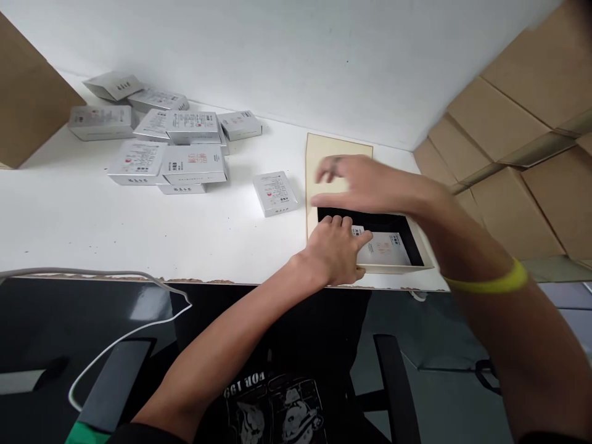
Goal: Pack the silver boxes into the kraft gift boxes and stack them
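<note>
My left hand point(333, 251) rests over the left end of a cream box with a black lining point(419, 246), its fingers curled across the near edge and the thumb low on the front wall. Inside lie silver-white small cartons point(386, 248), partly covered by that hand. Smeared by motion, my right hand point(354, 182) hovers above the far side of the cream box, in front of its raised or folded-back lid point(340, 145). Its thumb and fingers are apart and nothing shows between them. One loose small carton point(276, 194) lies left of the cream box.
A loose pile of several silver-white cartons point(194, 163) covers the back left of the white table point(92, 228). Brown cardboard boxes stand at the far left point(32, 92) and right point(513, 179). A white cable point(115, 271) runs along the front edge.
</note>
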Motion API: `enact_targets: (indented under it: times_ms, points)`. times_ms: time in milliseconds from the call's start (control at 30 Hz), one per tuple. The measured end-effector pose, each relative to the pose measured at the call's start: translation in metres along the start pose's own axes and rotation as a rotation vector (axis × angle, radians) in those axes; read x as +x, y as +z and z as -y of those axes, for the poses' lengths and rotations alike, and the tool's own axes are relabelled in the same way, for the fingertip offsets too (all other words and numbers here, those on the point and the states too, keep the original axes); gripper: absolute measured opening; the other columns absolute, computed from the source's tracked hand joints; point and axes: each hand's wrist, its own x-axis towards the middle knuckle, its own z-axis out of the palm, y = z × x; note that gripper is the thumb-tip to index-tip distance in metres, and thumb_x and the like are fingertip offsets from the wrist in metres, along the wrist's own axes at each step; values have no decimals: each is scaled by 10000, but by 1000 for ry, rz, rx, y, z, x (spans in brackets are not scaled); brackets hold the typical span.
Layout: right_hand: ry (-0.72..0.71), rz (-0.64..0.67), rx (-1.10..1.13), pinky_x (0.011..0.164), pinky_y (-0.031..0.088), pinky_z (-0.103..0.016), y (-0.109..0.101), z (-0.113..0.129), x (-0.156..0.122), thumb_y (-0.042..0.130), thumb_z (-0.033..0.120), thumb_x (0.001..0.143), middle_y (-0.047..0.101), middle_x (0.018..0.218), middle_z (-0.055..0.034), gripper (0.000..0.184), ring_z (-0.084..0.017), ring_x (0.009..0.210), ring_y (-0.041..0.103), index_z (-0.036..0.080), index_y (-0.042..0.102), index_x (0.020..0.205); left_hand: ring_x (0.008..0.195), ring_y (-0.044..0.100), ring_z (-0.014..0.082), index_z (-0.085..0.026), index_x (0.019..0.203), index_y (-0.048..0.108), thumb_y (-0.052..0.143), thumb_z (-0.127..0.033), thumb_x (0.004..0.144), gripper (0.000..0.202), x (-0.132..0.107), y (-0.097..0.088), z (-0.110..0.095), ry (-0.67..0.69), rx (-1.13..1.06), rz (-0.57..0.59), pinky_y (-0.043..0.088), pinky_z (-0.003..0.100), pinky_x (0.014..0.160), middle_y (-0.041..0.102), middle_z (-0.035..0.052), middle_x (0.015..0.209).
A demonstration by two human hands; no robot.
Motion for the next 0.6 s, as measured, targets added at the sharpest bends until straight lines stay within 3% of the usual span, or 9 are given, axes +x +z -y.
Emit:
enact_targets:
  times_ms: [100,200,300,400,500,600]
  points:
    - [-19,252,-318,1010,531,-521,26,40,66,831,514,742,468,1534,-154,990,-400,1306,526,257,381,1586,1346,514,380,-208,1524,497,595,-576,952,688,-1,-2,0,4,-32,19,402,482,1089,553,204,1495]
    - [77,422,-534,1021,511,-545,51,66,101,924,391,652,367,1587,-211,1253,-466,1360,464,297,201,1670,1534,329,369,-160,1538,493,584,-563,969,703,-4,-4,-1,2,-79,28,267,511,1242,437,138,1646]
    - [77,420,-548,963,524,-516,64,72,112,905,327,683,402,1534,-245,1176,-451,1277,541,274,253,1660,1554,314,330,-156,1521,523,565,-551,991,662,-7,-7,-2,-6,-101,45,228,486,1283,441,75,1655]
    - [27,408,-522,887,539,-460,63,65,116,870,304,709,492,1456,-209,1073,-399,1189,600,275,322,1631,1556,313,304,-172,1550,488,558,-558,997,678,-8,-8,-2,13,-92,60,240,453,1282,423,55,1668]
    - [-39,388,-487,865,520,-435,56,56,117,861,320,697,593,1356,-149,1018,-366,1139,615,304,380,1594,1559,296,304,-186,1583,440,547,-587,993,721,-5,-5,-2,17,-54,78,268,447,1256,380,80,1688]
    - [-104,349,-416,812,510,-408,46,49,115,789,456,764,679,1222,-98,958,-314,1025,648,319,340,1599,1430,446,327,-215,1556,476,571,-612,959,723,-1,-1,-2,4,-32,66,376,437,1138,488,143,1587]
